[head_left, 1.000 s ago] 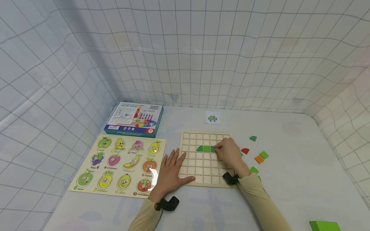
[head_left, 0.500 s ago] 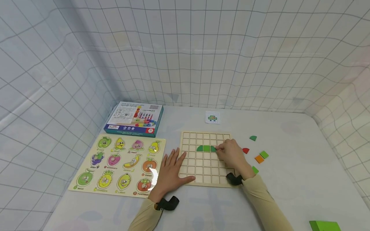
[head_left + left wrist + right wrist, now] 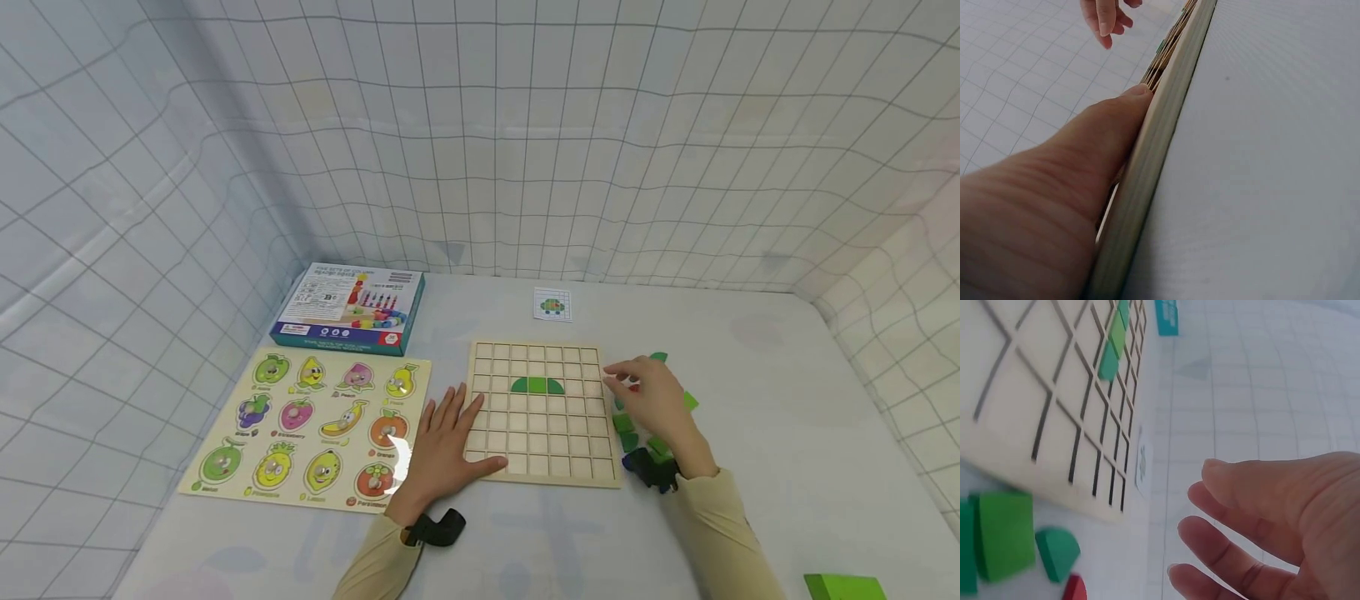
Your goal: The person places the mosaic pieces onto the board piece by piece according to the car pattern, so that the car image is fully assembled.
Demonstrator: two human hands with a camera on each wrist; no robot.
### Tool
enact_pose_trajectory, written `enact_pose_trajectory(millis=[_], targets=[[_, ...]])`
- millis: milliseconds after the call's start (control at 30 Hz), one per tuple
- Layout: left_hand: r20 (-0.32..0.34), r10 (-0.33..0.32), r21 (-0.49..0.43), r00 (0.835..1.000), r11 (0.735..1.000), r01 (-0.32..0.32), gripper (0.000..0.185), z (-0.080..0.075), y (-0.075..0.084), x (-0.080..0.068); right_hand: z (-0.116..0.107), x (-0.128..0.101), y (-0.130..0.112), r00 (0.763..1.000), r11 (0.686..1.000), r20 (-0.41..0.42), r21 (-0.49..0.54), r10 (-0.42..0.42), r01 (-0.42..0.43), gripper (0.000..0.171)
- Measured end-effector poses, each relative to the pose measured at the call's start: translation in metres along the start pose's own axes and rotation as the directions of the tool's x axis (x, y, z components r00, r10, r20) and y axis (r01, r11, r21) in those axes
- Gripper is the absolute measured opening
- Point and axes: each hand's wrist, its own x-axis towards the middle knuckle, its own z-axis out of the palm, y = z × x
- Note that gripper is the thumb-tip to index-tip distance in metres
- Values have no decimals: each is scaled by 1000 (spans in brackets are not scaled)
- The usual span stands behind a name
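A wooden grid board (image 3: 536, 462) lies in the middle of the table in the head view. One of its upper rows holds a light green square (image 3: 537, 385) between two darker green quarter-round tiles. My left hand (image 3: 442, 454) rests spread on the board's left edge, and its thumb (image 3: 1107, 125) lies along the near rim in the left wrist view. My right hand (image 3: 656, 404) hovers just right of the board, with nothing between its slightly bent fingers. Beneath it, partly covered, are loose green tiles (image 3: 623, 423) and a red tile (image 3: 1075, 589).
A small pattern card (image 3: 552, 305) lies behind the board. To the left are a fruit puzzle board (image 3: 303, 429) and, behind it, a toy box (image 3: 348, 308). A green block (image 3: 843, 587) sits at the near right. Gridded fabric walls (image 3: 480, 167) surround the table.
My right hand has let go of the right-hand quarter-round tile, leaving it in the grid, and has moved right, off the board. The left hand stays put.
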Motion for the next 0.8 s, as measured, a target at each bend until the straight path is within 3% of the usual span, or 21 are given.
enact_pose_trajectory(millis=[233,567,800], targets=[[-17,15,3,1000,1000,-15,96,0,-1,0,-14,-15,14,997,996,-23,-45,79,-80,16],[-7,5,-16,1000,1000,-5,96,-1,0,-1,-11,-21,25,975,982,115,-44,190,-186,18],[8,-5,-19,1000,1000,5,96,-1,0,-1,-2,-19,27,972,985,162,-15,169,-169,26]])
